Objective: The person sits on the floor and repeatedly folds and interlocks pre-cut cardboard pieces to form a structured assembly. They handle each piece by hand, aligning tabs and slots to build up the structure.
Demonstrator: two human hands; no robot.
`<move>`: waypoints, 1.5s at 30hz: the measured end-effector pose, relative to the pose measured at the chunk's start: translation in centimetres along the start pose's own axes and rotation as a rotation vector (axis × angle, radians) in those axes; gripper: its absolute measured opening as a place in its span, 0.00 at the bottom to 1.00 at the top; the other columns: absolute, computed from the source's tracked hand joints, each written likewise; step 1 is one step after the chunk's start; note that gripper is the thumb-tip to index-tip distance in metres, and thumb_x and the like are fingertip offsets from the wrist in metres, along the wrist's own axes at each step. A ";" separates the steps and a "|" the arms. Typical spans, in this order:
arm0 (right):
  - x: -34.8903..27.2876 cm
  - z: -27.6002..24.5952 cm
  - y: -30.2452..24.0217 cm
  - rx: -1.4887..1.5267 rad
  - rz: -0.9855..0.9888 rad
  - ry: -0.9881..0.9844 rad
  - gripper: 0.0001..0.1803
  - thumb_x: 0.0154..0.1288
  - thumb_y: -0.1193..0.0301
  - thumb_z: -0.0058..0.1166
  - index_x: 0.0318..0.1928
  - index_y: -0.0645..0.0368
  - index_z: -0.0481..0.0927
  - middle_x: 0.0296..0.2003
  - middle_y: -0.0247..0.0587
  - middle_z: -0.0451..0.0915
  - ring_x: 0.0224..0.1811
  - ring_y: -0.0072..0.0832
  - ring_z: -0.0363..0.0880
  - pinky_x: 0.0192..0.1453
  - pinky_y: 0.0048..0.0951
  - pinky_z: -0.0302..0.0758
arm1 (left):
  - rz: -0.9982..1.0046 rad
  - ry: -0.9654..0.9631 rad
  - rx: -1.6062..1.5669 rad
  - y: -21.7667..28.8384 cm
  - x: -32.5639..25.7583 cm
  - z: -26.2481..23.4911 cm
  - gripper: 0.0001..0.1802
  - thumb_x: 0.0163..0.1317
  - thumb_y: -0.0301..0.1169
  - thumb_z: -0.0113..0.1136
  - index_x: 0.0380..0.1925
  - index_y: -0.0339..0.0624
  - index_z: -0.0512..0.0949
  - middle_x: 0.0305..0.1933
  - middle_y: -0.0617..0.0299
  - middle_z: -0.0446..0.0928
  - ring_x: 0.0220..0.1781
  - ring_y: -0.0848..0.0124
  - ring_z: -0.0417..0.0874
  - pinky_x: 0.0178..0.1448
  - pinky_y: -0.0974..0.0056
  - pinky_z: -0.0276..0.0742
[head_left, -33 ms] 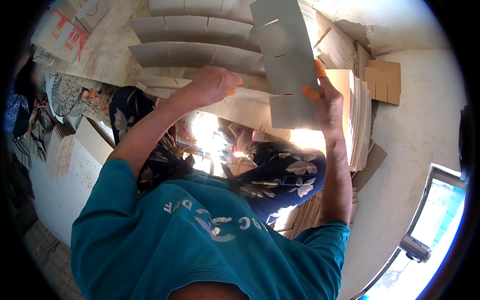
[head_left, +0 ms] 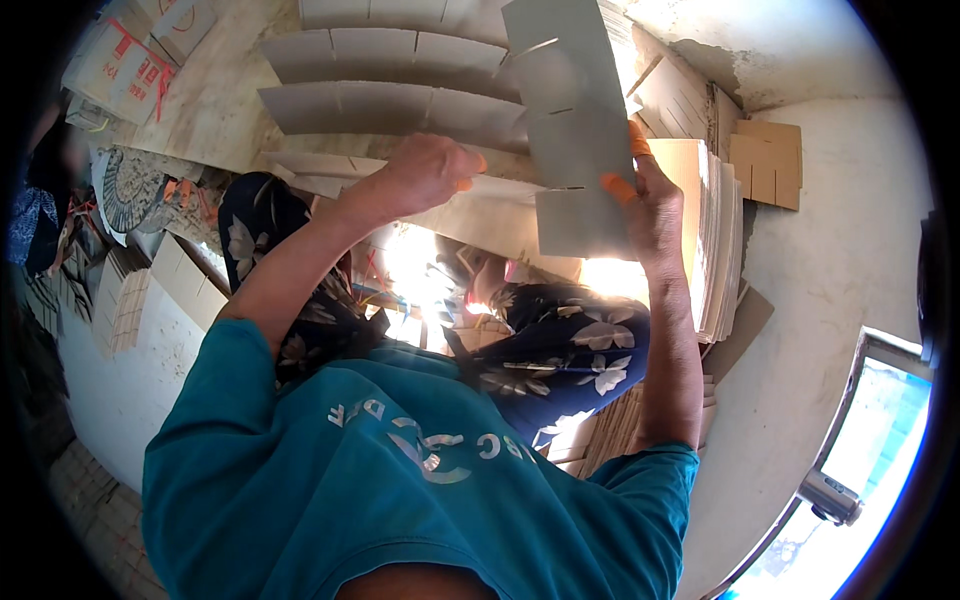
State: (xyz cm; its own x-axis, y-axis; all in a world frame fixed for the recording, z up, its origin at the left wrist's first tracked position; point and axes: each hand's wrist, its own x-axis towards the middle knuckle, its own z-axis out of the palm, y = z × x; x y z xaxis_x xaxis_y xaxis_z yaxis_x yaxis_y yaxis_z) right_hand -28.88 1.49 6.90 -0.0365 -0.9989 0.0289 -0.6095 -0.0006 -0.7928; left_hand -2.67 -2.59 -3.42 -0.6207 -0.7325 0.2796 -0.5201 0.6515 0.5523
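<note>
Shifted slightly left, the long grey slotted cardboard strip (head_left: 575,135) slants upward at upper centre-right, left of the nearer right hand (head_left: 655,205), whose fingers clamp it; left hand (head_left: 430,172) curls, its grip unclear.

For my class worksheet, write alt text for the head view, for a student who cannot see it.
A person in a teal shirt holds a slotted grey cardboard strip in the right grip. The left grip is curled near similar strips on a pale surface; whether it pinches one is unclear. Orange finger covers show on both.
</note>
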 end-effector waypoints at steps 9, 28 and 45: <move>0.3 -0.1 0.6 -0.155 -0.185 0.040 0.32 0.58 0.85 0.54 0.65 0.60 0.65 0.48 0.42 0.82 0.43 0.18 0.79 0.49 0.21 0.77 | 0.014 0.053 -0.009 -0.3 0.5 0.7 0.09 0.49 0.25 0.57 0.16 0.36 0.69 0.16 0.46 0.70 0.22 0.48 0.76 0.27 0.50 0.70; 1.9 2.0 2.5 0.520 0.117 -0.231 0.34 0.61 0.84 0.53 0.68 0.59 0.60 0.64 0.40 0.67 0.50 0.22 0.75 0.55 0.24 0.73 | -0.098 -0.110 0.002 0.0 3.0 -4.3 0.20 0.47 0.40 0.69 0.37 0.39 0.81 0.26 0.51 0.79 0.30 0.54 0.80 0.36 0.55 0.73; 2.1 2.5 0.6 -0.409 -0.378 -0.215 0.38 0.55 0.89 0.54 0.67 0.58 0.62 0.25 0.56 0.75 0.22 0.20 0.68 0.31 0.16 0.70 | -0.039 0.196 0.416 -10.7 9.4 -5.2 0.07 0.50 0.22 0.61 0.28 0.34 0.73 0.24 0.46 0.75 0.30 0.46 0.77 0.35 0.50 0.72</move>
State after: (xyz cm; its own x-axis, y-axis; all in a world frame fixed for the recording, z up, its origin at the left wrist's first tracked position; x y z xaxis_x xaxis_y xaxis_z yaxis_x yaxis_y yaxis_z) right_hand -27.30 -0.72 4.95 0.3780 -0.9197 0.1057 -0.8057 -0.3831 -0.4517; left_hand 0.09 -17.51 -2.63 -0.4939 -0.7556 0.4302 -0.7574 0.6169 0.2141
